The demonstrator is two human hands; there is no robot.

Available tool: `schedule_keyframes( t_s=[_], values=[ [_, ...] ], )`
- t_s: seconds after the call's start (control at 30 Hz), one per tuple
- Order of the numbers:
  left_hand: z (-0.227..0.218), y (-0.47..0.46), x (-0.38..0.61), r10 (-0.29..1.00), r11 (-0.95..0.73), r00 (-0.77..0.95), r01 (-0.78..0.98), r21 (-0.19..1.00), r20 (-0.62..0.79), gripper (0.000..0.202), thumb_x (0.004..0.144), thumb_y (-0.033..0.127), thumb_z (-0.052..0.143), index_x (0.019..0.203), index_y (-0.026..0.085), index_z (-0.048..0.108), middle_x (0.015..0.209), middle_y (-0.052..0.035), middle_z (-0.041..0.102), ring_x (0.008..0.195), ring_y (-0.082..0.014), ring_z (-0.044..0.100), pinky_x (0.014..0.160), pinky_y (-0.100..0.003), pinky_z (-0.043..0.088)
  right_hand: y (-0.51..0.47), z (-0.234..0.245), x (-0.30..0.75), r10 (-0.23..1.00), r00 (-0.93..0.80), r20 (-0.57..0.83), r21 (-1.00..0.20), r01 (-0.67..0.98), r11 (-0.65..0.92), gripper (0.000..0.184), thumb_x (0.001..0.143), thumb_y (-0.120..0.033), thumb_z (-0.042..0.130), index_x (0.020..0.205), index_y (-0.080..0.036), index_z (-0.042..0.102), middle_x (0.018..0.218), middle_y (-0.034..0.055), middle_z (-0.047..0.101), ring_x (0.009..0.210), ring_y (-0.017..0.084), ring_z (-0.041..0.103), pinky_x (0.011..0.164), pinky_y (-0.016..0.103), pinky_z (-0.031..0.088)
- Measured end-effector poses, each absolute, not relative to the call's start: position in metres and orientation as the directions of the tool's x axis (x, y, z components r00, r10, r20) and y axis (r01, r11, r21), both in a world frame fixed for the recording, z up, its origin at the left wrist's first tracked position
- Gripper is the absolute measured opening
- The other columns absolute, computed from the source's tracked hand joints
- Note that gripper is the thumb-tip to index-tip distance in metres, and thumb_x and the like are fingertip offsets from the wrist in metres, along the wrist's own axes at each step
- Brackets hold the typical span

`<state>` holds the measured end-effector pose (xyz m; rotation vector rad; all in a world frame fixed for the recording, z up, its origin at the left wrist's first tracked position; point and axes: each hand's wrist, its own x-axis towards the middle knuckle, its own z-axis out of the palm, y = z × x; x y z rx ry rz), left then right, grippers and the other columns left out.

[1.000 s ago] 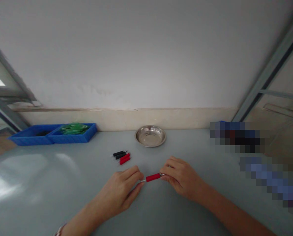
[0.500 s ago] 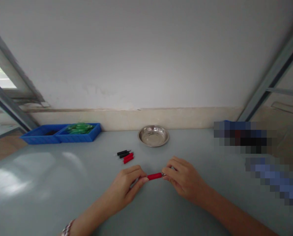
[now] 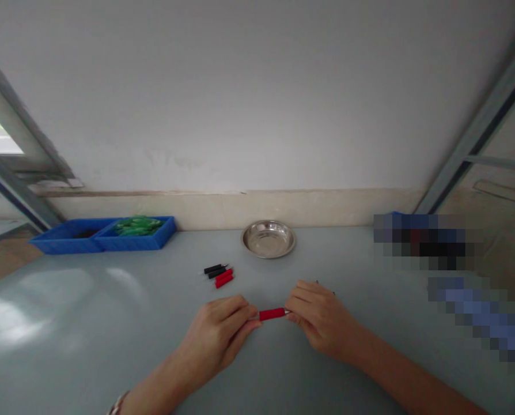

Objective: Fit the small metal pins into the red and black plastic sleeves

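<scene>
My left hand [image 3: 223, 327] pinches the left end of a pen barrel with a red grip [image 3: 272, 314]. My right hand [image 3: 317, 314] is closed on its silver tip at the other end, so the barrel lies nearly level between the fingertips. Both ends are partly hidden by fingers. Beyond my left hand lie black pen barrels [image 3: 214, 270] and red pen barrels [image 3: 224, 279], side by side. Small dark bits [image 3: 334, 293] peek out behind my right hand; I cannot make out what they belong to.
A round steel dish [image 3: 268, 255] stands near the wall at the back. Blue bins [image 3: 132, 245] sit at the back left, one with green pieces [image 3: 139, 225] in it and the other with something dark. Pixelated areas cover the right side of the table [image 3: 110, 323].
The fingers of my right hand have closed down further around the tip, and the wrist has turned a little. Small dark bits now show behind that hand. The pen barrel stays between both hands.
</scene>
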<state>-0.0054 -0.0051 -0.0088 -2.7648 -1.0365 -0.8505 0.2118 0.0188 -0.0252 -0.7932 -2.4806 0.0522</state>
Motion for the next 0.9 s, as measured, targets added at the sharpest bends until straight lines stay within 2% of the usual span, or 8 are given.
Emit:
schedule_keyframes(
  t_s=[0.13, 0.23, 0.73, 0.9],
  values=[
    [-0.0070, -0.0042, -0.0041, 0.527, -0.779, 0.617, 0.626, 0.041, 0.584, 0.017, 0.087, 0.022, 0.043, 0.083, 0.015, 0.058, 0.068, -0.0028, 0.058, 0.058, -0.0135, 0.054, 0.054, -0.025, 0.045, 0.0184, -0.0232, 0.2120, 0.572, -0.685, 0.451, -0.184, 0.556, 0.811, 0.018, 0.086, -0.017, 0.043, 0.068, -0.017, 0.047, 0.068, 0.0011, 0.050, 0.069, 0.015, 0.041, 0.060, 0.028, 0.029],
    [-0.0054, -0.0030, -0.0034, 0.513, -0.778, 0.616, 0.629, 0.020, 0.598, 0.017, 0.087, 0.022, 0.044, 0.084, 0.015, 0.059, 0.067, -0.0020, 0.058, 0.058, -0.0131, 0.055, 0.054, -0.024, 0.045, 0.0178, -0.0215, 0.2122, 0.591, -0.675, 0.442, -0.184, 0.577, 0.796, 0.017, 0.086, -0.016, 0.044, 0.070, -0.017, 0.048, 0.069, 0.0010, 0.052, 0.069, 0.015, 0.041, 0.061, 0.028, 0.028],
    [-0.0061, -0.0024, -0.0056, 0.539, -0.768, 0.603, 0.638, 0.050, 0.587, 0.018, 0.088, 0.023, 0.044, 0.087, 0.016, 0.060, 0.069, -0.0016, 0.060, 0.059, -0.0113, 0.057, 0.055, -0.022, 0.045, 0.0156, -0.0217, 0.2111, 0.583, -0.681, 0.443, -0.130, 0.595, 0.793, 0.018, 0.087, -0.018, 0.042, 0.069, -0.017, 0.048, 0.068, 0.0013, 0.053, 0.068, 0.016, 0.043, 0.060, 0.029, 0.028],
    [-0.0072, 0.0019, -0.0083, 0.585, -0.755, 0.579, 0.645, 0.120, 0.568, 0.016, 0.087, 0.023, 0.045, 0.088, 0.016, 0.060, 0.075, -0.0025, 0.061, 0.064, -0.0114, 0.058, 0.059, -0.021, 0.047, 0.0170, -0.0253, 0.2093, 0.620, -0.639, 0.455, -0.151, 0.631, 0.761, 0.017, 0.088, -0.022, 0.043, 0.074, -0.017, 0.052, 0.070, 0.0019, 0.054, 0.069, 0.017, 0.046, 0.063, 0.029, 0.032]
  ],
)
